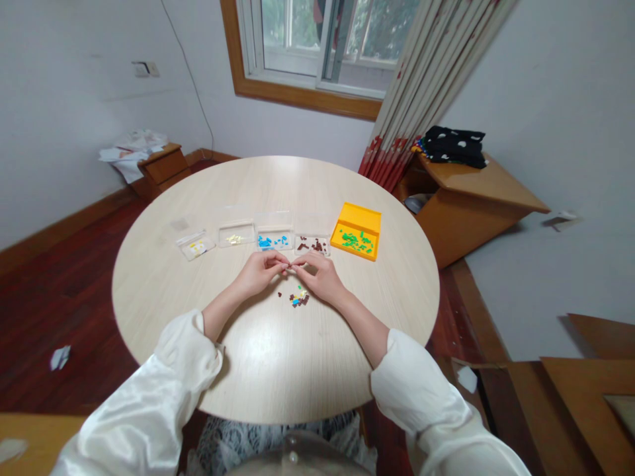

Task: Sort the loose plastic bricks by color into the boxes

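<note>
1. Nearest, over the near edge of the round table point(268, 370), two white sleeves point(186, 350) lead to the person's bare hands.
2. Between the forearms, right of the table's middle line, is a loose cluster of tiny pieces point(300, 301): brown, blue, yellow, whitish and green. One stray brown piece point(280, 295) sits just left of it.
3. Just beyond, the left hand point(260, 272) and right hand point(321, 274) meet, each pinching thumb against fingers on one small dark piece point(290, 266) at their tips; its shape is too small to tell.
4. Past the hands, containers stand in a row from the left edge toward the right:
   - a clear zip bag point(187, 252) with yellow and white pieces;
   - a clear box point(223, 233) with pale yellow pieces;
   - a second clear box point(291, 233) with blue pieces;
   - a third clear box point(299, 251) with dark brown pieces;
   - an opaque yellow case point(356, 215), open, its lid toward the far edge, with green pieces scattered in its tray.
5. Any print on bag or boxes is too small to read.
6. Beyond the far edge are a window point(322, 46) and a curtain point(421, 73).
</note>
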Motion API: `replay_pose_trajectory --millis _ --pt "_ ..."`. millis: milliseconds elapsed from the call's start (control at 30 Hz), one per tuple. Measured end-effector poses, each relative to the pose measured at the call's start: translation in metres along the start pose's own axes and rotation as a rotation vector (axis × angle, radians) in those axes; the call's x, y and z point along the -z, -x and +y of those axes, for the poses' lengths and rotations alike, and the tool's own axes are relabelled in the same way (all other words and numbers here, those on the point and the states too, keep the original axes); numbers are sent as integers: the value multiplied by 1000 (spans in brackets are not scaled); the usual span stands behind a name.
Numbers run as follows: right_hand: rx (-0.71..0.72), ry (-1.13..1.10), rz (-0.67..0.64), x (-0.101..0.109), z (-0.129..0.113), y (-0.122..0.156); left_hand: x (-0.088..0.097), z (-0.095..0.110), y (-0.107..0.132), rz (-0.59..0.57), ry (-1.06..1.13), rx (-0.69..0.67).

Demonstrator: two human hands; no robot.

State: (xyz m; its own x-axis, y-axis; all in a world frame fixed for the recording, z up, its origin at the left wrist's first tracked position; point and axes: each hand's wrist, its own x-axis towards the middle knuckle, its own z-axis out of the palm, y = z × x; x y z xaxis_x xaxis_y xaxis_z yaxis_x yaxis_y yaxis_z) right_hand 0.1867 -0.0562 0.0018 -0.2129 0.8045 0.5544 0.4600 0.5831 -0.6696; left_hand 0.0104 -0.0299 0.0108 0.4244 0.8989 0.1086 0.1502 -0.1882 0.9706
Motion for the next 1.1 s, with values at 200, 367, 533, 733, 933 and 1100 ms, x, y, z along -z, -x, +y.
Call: replay_pose_trajectory --millis 200,367,533,733,933,1100 --pt "-45 -8 9 0 1 1 0 1 0 21 48 0" --pt "-89 -23 41 2 2 0 1 2 0 58 45 21" --pt "-208 17 203 14 15 -4 8 0 1 158 -107 33" --pt "-321 58 352 28 38 -7 18 0 3 176 -299 -5" --pt "-329 68 367 30 44 -7 20 5 6 68 -315 35" --pt "-313 95 347 31 44 -7 21 10 9 -248 -286 24"
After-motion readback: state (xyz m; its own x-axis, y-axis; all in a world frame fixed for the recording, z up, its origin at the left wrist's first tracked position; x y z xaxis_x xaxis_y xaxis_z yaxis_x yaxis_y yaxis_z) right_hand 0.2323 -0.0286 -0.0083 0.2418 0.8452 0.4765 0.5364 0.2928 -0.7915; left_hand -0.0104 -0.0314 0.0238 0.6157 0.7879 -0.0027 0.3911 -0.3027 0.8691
